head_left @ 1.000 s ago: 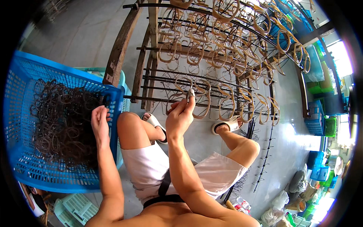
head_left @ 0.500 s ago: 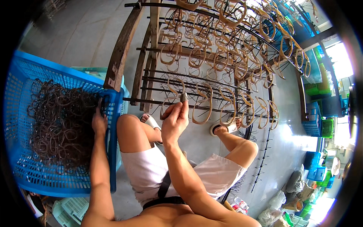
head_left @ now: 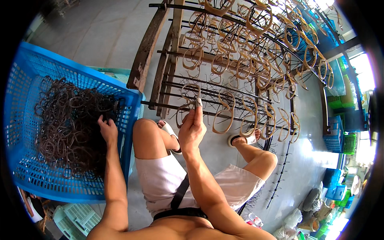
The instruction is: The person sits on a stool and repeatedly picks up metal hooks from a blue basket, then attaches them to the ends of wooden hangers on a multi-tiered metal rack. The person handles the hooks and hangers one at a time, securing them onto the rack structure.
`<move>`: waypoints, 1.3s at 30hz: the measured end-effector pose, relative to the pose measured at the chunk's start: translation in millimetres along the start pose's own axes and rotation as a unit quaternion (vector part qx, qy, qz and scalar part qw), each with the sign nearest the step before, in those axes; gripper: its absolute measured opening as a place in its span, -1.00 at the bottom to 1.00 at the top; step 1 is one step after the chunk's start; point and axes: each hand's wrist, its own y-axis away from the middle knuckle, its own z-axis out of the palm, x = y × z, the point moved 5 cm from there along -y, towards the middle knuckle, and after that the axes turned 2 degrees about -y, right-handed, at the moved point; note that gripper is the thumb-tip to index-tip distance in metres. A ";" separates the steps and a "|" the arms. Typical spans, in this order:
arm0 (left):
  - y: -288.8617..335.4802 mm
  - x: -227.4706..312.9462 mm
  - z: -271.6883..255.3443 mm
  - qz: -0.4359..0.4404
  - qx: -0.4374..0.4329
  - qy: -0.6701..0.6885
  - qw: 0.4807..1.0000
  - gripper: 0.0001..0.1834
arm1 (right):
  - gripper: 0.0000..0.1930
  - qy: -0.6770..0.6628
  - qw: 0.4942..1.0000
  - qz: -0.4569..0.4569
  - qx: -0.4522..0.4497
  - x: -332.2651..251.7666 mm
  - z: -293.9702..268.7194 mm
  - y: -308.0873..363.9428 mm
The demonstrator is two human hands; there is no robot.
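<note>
My left hand (head_left: pixel 108 130) reaches into a blue plastic basket (head_left: pixel 135 105), at the right edge of a tangled pile of dark brown eyeglass frames (head_left: pixel 66 124). Its fingers look slightly apart, and nothing shows between them. In front of my knees, my right hand (head_left: pixel 193 127) is raised with its fingers pinched together at a tan eyeglass frame (head_left: pixel 190 85) on the rack's lowest front bar. A pale cover wraps one fingertip. My fingers partly hide that frame, so its contact with the bar cannot be made out.
A wooden rack (head_left: pixel 149 48) with black bars (head_left: pixel 248 117) carries several rows of hanging tan eyeglass frames (head_left: pixel 224 112). Pale green crates (head_left: pixel 78 218) lie below the basket. Plastic bags (head_left: pixel 294 214) and blue and green bins (head_left: pixel 334 134) stand along the right side.
My left hand has come away from the basket's right wall onto the edge of the dark pile. My right hand stays at the same frame. The whole view has shifted slightly.
</note>
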 end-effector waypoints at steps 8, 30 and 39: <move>9.7 13.5 12.0 -0.007 -0.129 -0.097 0.987 -0.56 | -0.78 -0.083 0.991 0.100 -0.029 9.9 -14.8 -10.7; 98.6 43.6 -97.9 0.021 -0.250 0.058 0.966 -0.69 | -0.64 -0.125 0.911 0.056 -0.390 -48.4 -23.9 69.5; 153.4 191.3 -107.1 0.212 -0.187 0.238 0.929 -0.75 | -0.28 -0.454 0.814 0.209 -0.298 -43.3 -47.0 43.4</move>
